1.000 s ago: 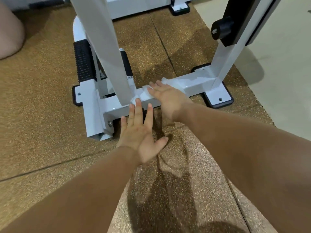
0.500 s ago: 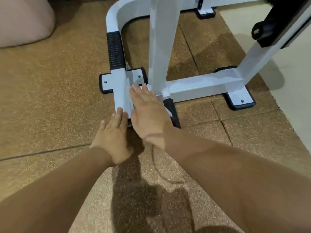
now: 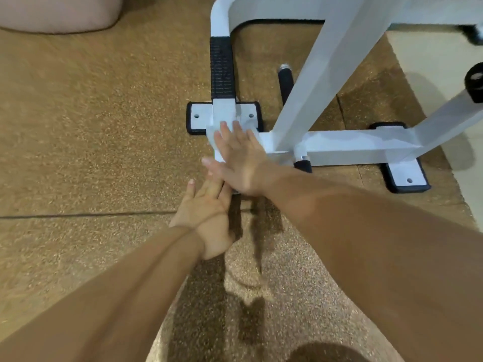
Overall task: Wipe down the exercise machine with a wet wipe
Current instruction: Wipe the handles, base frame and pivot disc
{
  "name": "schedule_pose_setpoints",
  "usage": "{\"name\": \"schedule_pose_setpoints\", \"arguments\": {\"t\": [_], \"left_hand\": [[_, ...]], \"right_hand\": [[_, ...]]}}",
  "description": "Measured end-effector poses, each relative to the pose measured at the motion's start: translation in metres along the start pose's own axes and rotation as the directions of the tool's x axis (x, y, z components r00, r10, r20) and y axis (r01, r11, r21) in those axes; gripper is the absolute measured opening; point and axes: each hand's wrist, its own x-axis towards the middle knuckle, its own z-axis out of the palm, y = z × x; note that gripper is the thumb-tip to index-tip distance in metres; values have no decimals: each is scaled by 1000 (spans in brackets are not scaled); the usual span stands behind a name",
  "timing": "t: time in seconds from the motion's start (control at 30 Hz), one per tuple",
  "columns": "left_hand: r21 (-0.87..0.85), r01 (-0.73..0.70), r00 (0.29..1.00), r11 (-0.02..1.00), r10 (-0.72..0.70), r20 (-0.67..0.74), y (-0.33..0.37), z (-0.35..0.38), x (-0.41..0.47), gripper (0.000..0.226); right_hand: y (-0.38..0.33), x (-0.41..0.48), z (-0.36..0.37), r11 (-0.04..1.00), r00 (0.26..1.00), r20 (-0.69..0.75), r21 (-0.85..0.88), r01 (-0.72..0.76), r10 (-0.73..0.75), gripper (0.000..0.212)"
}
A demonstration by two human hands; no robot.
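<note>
- Fingers point(image 3: 209, 188) of left hand point(image 3: 206, 215) straight and together, gripping nothing; palm flat on floor mat point(image 3: 78, 152), tips at near end of base bar.
- Wet wipe point(image 3: 212, 141) spread over left end of exercise machine point(image 3: 352, 146) base bar, just beside foot plate point(image 3: 196, 117).
- Right hand point(image 3: 240, 163) flat on wipe, fingers extended, pressing down, not curled round it.
- Black knob point(image 3: 474, 86) far right, on angled post.

The exercise machine frame point(image 3: 347, 148) is smooth white-painted metal with a faint sheen. A matt black ribbed tread point(image 3: 222, 71) covers part of the frame. The floor point(image 3: 91, 131) under the frame is grainy, speckled and matt.
</note>
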Motion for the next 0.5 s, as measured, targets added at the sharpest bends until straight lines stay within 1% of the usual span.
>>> {"name": "schedule_pose_setpoints", "arguments": {"t": [0.03,0.1,0.17,0.2,0.23,0.3,0.33,0.5], "left_hand": [[-4,-7,999,1000,6,-32,-1,1,-4,108],[-9,-9,994,1000,8,-106,0,7,-14,103],[-32,13,994,999,-16,-112,3,14,-23,102],[-50,28,994,998,-33,-100,5,16,-25,103],[-75,40,994,996,-47,-94,7,15,-26,103],[-126,43,994,991,-55,-92,10,9,-22,100],[-140,40,994,989,-53,-95,9,5,-21,98],[-128,46,997,991,-53,-48,-1,-14,-13,96]], "right_hand": [[0,-8,6,996,997,8,-17,82,-82,88],[9,-16,9,980,981,39,-51,194,-192,89],[16,-3,0,962,971,69,-137,237,-229,87],[15,8,-6,965,976,79,-153,213,-203,85],[11,20,-13,976,985,83,-147,160,-149,84],[3,42,-22,991,997,66,-128,44,-36,86],[0,52,-24,992,999,53,-128,12,-6,88],[0,73,-33,993,997,25,-90,-75,77,91]]}}
